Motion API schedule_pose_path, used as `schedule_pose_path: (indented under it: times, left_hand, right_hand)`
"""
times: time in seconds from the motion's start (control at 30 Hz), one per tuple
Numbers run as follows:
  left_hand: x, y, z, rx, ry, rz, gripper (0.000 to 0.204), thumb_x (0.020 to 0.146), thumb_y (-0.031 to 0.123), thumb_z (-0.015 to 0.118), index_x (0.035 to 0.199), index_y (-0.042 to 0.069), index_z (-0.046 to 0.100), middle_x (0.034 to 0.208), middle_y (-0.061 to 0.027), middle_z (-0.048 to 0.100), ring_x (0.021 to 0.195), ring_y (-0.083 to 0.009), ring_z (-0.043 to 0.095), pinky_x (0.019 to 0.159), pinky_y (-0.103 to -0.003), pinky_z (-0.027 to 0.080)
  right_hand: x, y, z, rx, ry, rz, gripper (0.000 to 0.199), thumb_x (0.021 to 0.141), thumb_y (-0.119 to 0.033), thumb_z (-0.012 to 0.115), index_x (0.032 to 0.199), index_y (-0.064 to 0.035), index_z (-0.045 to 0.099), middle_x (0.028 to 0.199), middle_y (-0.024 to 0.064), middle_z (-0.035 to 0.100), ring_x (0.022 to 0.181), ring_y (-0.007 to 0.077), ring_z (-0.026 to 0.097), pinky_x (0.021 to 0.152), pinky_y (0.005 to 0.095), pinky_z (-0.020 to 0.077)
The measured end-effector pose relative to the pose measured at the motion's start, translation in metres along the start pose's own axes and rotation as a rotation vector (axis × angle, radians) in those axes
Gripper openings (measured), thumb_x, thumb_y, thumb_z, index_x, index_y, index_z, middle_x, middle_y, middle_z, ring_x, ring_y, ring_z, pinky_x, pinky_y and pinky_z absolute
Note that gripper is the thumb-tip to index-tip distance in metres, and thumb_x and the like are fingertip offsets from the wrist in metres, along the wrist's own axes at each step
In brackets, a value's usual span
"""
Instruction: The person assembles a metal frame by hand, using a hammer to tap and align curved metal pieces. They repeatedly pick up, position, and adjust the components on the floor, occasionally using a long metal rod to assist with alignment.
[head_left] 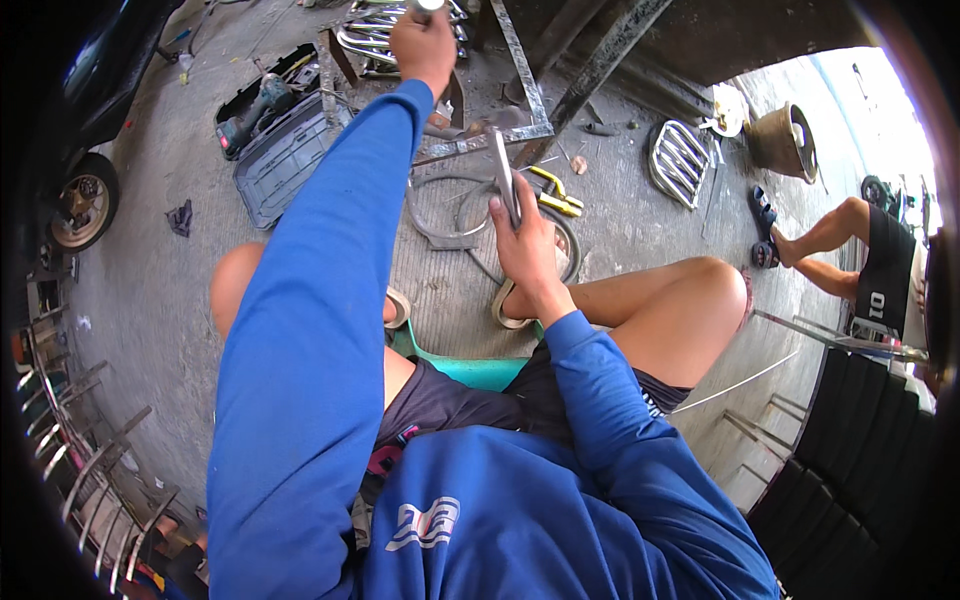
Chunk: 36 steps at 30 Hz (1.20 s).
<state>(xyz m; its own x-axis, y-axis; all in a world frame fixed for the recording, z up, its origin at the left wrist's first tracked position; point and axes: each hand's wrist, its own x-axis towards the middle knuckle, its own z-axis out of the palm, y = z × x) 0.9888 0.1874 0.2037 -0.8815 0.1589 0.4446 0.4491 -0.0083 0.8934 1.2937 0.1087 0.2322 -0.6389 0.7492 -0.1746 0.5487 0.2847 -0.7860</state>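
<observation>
Now, the left hand [424, 45] was stretched far out ahead, up at the top of the view, fist closed round the end of a shiny tube [430, 7]. Only a short bright stub of that tube showed above the knuckles; the rest ran off the frame, so its length could not be told. Just beside that fist lay a stack of chrome racks [375, 35], curved bars gleaming.

Closer in, the right hand [527, 240] was clamped on a flat metal bar [502, 172]. The bar rose out of the top of the grip, thumb pressed along its side, and leaned slightly left toward the angle-iron frame [525, 95]. It looked grey, dull-polished, narrow and straight, with a squared tip catching the light.

Under the right hand, on the concrete floor [150, 290], sat wire hoops [445, 215], and a yellow clamp [555, 195] lay just right of the bar. An open grey toolcase [280, 160] with a drill [250, 110] in it rested well to the left. Off to the right stood another chrome rack [678, 160] and a brown pot [785, 140], and a second person's legs [830, 250] came in from the edge. The worker sat on a teal stool [470, 370], knees spread, blue sleeves running out to both hands.
</observation>
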Motion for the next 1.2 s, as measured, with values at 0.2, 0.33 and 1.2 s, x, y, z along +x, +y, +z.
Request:
schedule_pose_path:
  times: [0.2, 0.33, 1.2]
  left_hand:
    - [0.015, -0.013, 0.011, 0.052, 0.145, -0.265, 0.027, 0.094, 0.017, 0.062, 0.081, -0.005, 0.065, 0.071, -0.0241, 0.067, 0.069, -0.0362, 0.068, 0.067, -0.047, 0.049]
    - [0.011, -0.003, 0.016, 0.054, 0.063, -0.139, 0.022, 0.094, 0.013, 0.061, 0.083, -0.007, 0.064, 0.071, -0.0251, 0.065, 0.068, -0.0383, 0.067, 0.065, -0.046, 0.046]
    - [0.034, -0.054, 0.01, 0.066, 0.265, -0.374, 0.025, 0.096, 0.019, 0.062, 0.096, -0.004, 0.072, 0.088, -0.0259, 0.073, 0.087, -0.0432, 0.071, 0.076, -0.048, 0.052]
  right_hand:
    - [0.012, 0.015, 0.01, 0.06, 0.025, -0.093, 0.048, 0.106, -0.029, 0.056, 0.146, -0.0037, 0.049, 0.087, 0.028, 0.069, 0.081, 0.0442, 0.07, 0.072, 0.0474, 0.0525]
    - [0.017, 0.028, 0.018, -0.033, 0.086, -0.117, 0.053, 0.108, -0.036, 0.054, 0.148, -0.0014, 0.049, 0.081, 0.0208, 0.068, 0.068, 0.0279, 0.067, 0.065, 0.0389, 0.0508]
    - [0.028, 0.028, 0.031, 0.104, 0.379, -0.391, 0.051, 0.107, -0.032, 0.056, 0.145, 0.0016, 0.047, 0.078, 0.014, 0.063, 0.063, 0.022, 0.059, 0.061, 0.0366, 0.0498]
